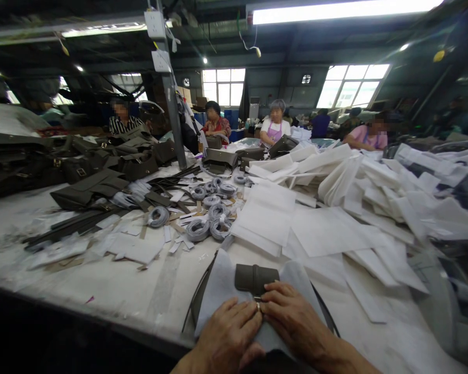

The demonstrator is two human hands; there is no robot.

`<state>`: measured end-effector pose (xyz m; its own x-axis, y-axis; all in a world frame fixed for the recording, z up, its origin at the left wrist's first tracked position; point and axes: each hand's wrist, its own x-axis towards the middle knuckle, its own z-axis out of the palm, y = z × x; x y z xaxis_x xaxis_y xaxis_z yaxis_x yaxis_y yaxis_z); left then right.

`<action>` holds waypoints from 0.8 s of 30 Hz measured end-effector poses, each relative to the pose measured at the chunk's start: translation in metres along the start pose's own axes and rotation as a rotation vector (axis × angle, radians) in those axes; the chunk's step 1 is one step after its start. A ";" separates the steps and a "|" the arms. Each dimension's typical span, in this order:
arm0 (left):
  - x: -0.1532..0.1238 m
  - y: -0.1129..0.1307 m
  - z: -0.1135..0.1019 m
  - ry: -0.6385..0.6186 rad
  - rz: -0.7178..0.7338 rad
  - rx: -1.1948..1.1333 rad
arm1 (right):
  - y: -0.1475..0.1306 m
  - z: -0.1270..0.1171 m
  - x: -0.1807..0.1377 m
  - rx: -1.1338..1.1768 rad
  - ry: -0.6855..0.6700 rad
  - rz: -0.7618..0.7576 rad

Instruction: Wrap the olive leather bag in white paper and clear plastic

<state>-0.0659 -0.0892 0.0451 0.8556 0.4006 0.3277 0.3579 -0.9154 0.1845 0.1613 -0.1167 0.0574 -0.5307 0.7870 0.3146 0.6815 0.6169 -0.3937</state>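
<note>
A dark olive handbag [203, 288] lies on the table in front of me, with pale grey-white sheeting [218, 280] spread over it. On top shows a dark olive flap [249, 278] with a raised band down its middle. My left hand [232, 332] bears on the bag from the left, fingers bent together and meeting at a small metal clasp [258, 299] below the flap. From the right, my right hand [292, 317] grips the flap's lower edge and the clasp area. The fingertips partly hide the clasp.
Stacked white sheets [327, 228] fill the table's right side. Coiled grey straps [198, 228], paper scraps and dark strips lie ahead. More dark bags [93, 187] are piled left. A metal post [173, 114] rises from the table; several people sit beyond.
</note>
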 end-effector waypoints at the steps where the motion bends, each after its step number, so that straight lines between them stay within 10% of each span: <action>1: -0.001 0.002 0.003 0.021 -0.002 0.016 | 0.000 0.002 -0.002 -0.019 -0.003 -0.011; 10: 0.017 0.016 0.001 -0.081 -0.256 -0.095 | 0.006 -0.019 0.028 -0.104 -0.172 -0.072; 24: 0.012 -0.015 0.060 0.264 0.026 0.276 | 0.022 -0.023 0.056 -0.293 -0.360 -0.404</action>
<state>-0.0384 -0.0727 -0.0089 0.7528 0.3408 0.5631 0.4553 -0.8875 -0.0715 0.1586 -0.0593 0.0860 -0.8781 0.4749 0.0577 0.4737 0.8800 -0.0339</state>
